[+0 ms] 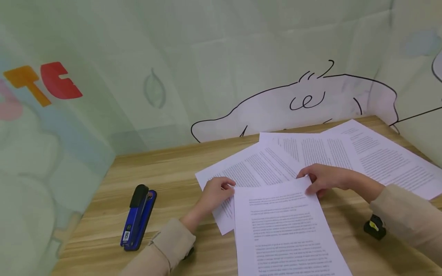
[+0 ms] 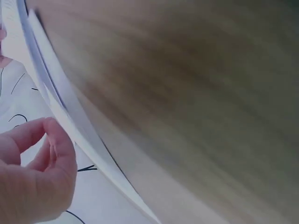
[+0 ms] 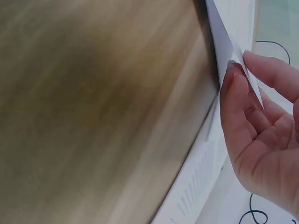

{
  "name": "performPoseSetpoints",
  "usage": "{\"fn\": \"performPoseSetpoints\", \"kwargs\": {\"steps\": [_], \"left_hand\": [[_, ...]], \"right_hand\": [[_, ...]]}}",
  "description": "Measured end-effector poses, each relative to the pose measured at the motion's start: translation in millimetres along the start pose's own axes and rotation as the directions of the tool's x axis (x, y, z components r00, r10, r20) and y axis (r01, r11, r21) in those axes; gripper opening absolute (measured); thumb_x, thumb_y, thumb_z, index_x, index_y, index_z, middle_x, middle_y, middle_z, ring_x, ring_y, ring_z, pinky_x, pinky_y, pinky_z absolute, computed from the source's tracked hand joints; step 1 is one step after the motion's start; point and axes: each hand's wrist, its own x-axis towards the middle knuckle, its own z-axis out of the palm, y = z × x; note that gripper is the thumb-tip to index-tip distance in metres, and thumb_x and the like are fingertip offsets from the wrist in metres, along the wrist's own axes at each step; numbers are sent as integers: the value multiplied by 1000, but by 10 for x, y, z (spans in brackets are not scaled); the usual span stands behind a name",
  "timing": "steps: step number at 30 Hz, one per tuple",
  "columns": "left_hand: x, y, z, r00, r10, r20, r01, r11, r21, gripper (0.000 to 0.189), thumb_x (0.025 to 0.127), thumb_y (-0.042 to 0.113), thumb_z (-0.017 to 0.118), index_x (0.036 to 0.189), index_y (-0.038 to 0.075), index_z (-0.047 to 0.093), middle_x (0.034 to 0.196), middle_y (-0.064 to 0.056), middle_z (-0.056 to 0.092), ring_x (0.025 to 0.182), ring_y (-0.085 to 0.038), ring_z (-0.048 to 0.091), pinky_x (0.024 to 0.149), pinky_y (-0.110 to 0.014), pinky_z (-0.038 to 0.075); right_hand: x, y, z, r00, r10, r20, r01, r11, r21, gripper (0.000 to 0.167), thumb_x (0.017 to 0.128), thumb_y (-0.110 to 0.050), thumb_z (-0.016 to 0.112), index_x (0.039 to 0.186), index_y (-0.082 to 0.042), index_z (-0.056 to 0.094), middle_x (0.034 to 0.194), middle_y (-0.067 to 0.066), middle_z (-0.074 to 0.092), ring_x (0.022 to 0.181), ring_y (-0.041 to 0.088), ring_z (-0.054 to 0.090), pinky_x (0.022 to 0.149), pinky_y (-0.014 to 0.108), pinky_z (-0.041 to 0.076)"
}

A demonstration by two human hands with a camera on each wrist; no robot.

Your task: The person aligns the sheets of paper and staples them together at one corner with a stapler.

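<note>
A printed sheet of paper (image 1: 279, 230) is held by its far edge between both hands in the head view. At its far left corner, the left hand (image 1: 218, 193) pinches with thumb and fingers curled together. The left wrist view shows those fingertips (image 2: 50, 122) right at the paper's edge. My right hand (image 1: 326, 179) pinches the far right corner, and the right wrist view has the corner (image 3: 250, 77) between thumb and fingers. Under and behind this sheet, a second printed sheet (image 1: 248, 168) lies on the table, partly hidden.
Two more printed sheets, one at the back (image 1: 314, 149) and one at the right (image 1: 393, 161), overlap on the wooden table (image 1: 165, 172). A blue and black stapler (image 1: 138, 218) lies at the left. A wall cloth with drawings (image 1: 207, 76) hangs behind the table.
</note>
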Motion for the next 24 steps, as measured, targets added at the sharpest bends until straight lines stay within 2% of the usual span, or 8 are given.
{"fn": "performPoseSetpoints", "kwargs": {"steps": [3, 7, 10, 14, 17, 20, 24], "left_hand": [[22, -6, 5, 1000, 21, -7, -21, 998, 63, 17, 80, -1, 62, 96, -4, 67, 75, -5, 60, 69, -14, 53, 61, -25, 45], [51, 3, 22, 997, 74, 8, -74, 986, 147, 21, 82, -1, 63, 103, -4, 65, 74, -4, 56, 68, -15, 48, 63, -26, 41], [58, -2, 29, 993, 114, 23, -116, 974, 196, 21, 81, -2, 64, 103, -3, 65, 76, -4, 54, 71, -16, 46, 66, -27, 39], [55, -28, 11, 992, 113, 49, -120, 973, 196, 18, 80, -3, 66, 98, -2, 65, 79, -6, 56, 74, -18, 47, 68, -27, 38], [67, -51, -46, 996, 84, 39, -90, 978, 191, 19, 77, -4, 67, 97, -3, 65, 78, -8, 56, 73, -18, 47, 67, -28, 38], [96, -74, -174, 999, 32, 0, -31, 978, 207, 22, 76, -3, 67, 98, -2, 65, 82, -11, 58, 75, -21, 49, 69, -31, 40], [154, -138, -433, 997, -65, -35, 72, 967, 244, 32, 77, 1, 67, 108, -3, 61, 104, -21, 60, 95, -32, 53, 84, -42, 43]], "right_hand": [[-11, -56, -19, 996, -75, -43, 66, 979, -194, 37, 81, -11, 70, 115, -4, 60, 88, 5, 59, 75, 19, 55, 59, 28, 47], [-13, -92, -27, 986, -144, -83, 108, 935, -338, 28, 80, -12, 71, 107, -9, 66, 82, 0, 57, 77, 17, 50, 64, 28, 40], [-8, -84, -22, 984, -156, -91, 116, 930, -350, 26, 79, -13, 72, 104, -10, 67, 81, -1, 56, 78, 17, 48, 65, 29, 37], [-1, -63, -23, 984, -148, -104, 101, 927, -360, 26, 79, -14, 73, 103, -10, 67, 79, 0, 54, 77, 18, 47, 64, 29, 37], [7, -60, -49, 986, -112, -124, 57, 923, -381, 26, 79, -15, 73, 103, -10, 66, 79, 1, 54, 77, 18, 48, 63, 29, 38], [25, -61, -103, 986, -74, -152, 9, 922, -388, 26, 79, -15, 72, 103, -9, 65, 79, 3, 53, 74, 18, 48, 61, 30, 39], [82, -67, -192, 979, -28, -200, -46, 932, -359, 23, 80, -14, 71, 101, -6, 63, 80, 5, 53, 72, 19, 48, 60, 30, 40]]}}
